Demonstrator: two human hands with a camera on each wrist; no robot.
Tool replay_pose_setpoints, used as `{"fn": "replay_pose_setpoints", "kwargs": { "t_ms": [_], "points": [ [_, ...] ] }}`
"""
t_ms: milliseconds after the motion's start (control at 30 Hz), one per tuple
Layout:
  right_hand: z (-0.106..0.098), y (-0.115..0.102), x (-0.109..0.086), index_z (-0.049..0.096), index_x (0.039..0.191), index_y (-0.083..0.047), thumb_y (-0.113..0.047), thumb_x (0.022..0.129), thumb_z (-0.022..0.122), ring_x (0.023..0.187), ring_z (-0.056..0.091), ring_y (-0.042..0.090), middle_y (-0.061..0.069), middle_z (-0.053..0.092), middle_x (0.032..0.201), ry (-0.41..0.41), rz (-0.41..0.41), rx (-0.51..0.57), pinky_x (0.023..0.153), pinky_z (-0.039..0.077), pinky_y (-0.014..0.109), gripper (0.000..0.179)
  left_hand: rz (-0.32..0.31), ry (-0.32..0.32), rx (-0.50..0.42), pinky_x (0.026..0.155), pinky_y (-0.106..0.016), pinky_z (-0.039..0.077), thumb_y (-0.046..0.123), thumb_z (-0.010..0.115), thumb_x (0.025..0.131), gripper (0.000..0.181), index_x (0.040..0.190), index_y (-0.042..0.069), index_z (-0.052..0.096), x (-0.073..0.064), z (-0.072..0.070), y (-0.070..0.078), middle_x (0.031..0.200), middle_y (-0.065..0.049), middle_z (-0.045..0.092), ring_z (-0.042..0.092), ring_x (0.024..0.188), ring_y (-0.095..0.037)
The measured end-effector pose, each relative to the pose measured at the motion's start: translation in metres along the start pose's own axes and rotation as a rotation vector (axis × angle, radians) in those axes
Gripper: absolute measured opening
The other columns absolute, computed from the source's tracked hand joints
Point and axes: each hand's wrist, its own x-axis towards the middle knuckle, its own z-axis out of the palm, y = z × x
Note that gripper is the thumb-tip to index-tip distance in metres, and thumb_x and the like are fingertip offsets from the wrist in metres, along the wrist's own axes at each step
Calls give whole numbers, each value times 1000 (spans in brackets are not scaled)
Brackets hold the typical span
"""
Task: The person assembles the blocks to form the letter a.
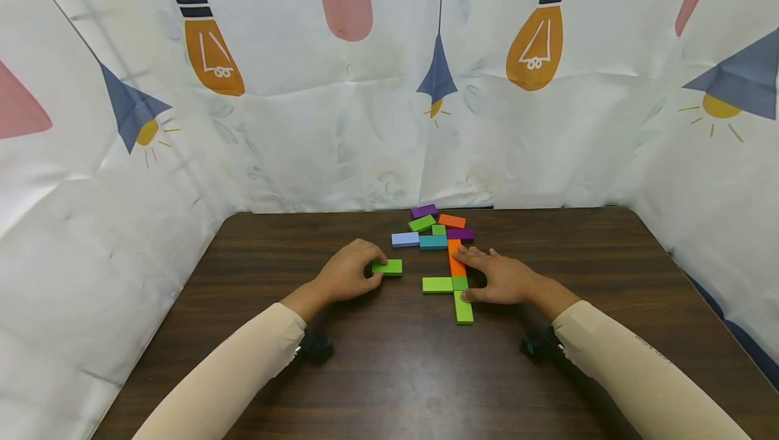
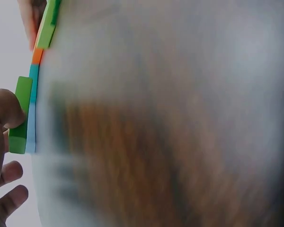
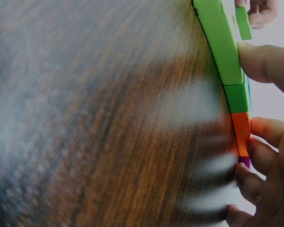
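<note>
My left hand (image 1: 345, 271) pinches a light green block (image 1: 393, 267) between thumb and forefinger. In the left wrist view the same green block (image 2: 22, 101) stands out from the row behind it, with the other fingers spread below. My right hand (image 1: 508, 279) lies with its fingertips at an orange block (image 1: 455, 265) and its thumb at the upper end of a light green block (image 1: 464, 315). Between those two sits a small green square (image 1: 459, 282). Another light green block (image 1: 436, 285) extends left from the square, end against it.
Farther back lie a teal block (image 1: 433, 242), a pale blue block (image 1: 404, 240), purple blocks (image 1: 460, 234), a second orange block (image 1: 452, 221) and more green pieces. They rest on a dark wooden table (image 1: 274, 372). A printed white cloth (image 1: 377, 129) hangs behind.
</note>
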Motion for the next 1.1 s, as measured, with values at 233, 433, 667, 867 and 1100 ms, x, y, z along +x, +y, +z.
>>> {"fn": "replay_pose_setpoints", "kwargs": {
  "t_ms": [233, 433, 667, 867, 1100],
  "points": [
    [1, 1, 0, 30, 164, -20, -73, 89, 60, 152, 25, 29, 2, 27, 167, 3, -2, -1, 120, 17, 59, 97, 38, -24, -26, 97, -44, 50, 19, 76, 91, 18, 108, 14, 72, -1, 7, 12, 109, 1, 69, 59, 114, -23],
    [1, 1, -1, 30, 164, -19, -69, 90, 62, 152, 25, 30, 3, 26, 167, 11, -9, 1, 120, 18, 59, 95, 46, -41, -43, 94, -41, 51, 21, 78, 91, 19, 108, 16, 73, -2, 13, 17, 107, 5, 69, 60, 110, -20],
    [0, 1, -2, 30, 163, -16, -68, 91, 61, 152, 26, 30, 4, 28, 167, 22, -39, 0, 121, 17, 58, 94, 49, -60, -47, 93, -41, 51, 24, 77, 92, 18, 108, 18, 74, -3, 18, 22, 107, 7, 70, 60, 109, -18],
    [1, 2, -2, 30, 163, -17, -68, 91, 61, 152, 26, 30, 4, 27, 167, 21, -40, 0, 120, 17, 59, 94, 63, -51, -43, 92, -42, 52, 23, 79, 91, 19, 108, 17, 74, -1, 21, 24, 107, 6, 71, 61, 107, -19],
    [1, 2, -2, 30, 163, -17, -70, 91, 60, 152, 25, 30, 3, 26, 167, 20, -34, -1, 121, 17, 59, 94, 64, -56, -39, 93, -41, 51, 25, 78, 91, 19, 108, 19, 74, 1, 23, 24, 107, 7, 70, 60, 108, -18]
  ]
}}
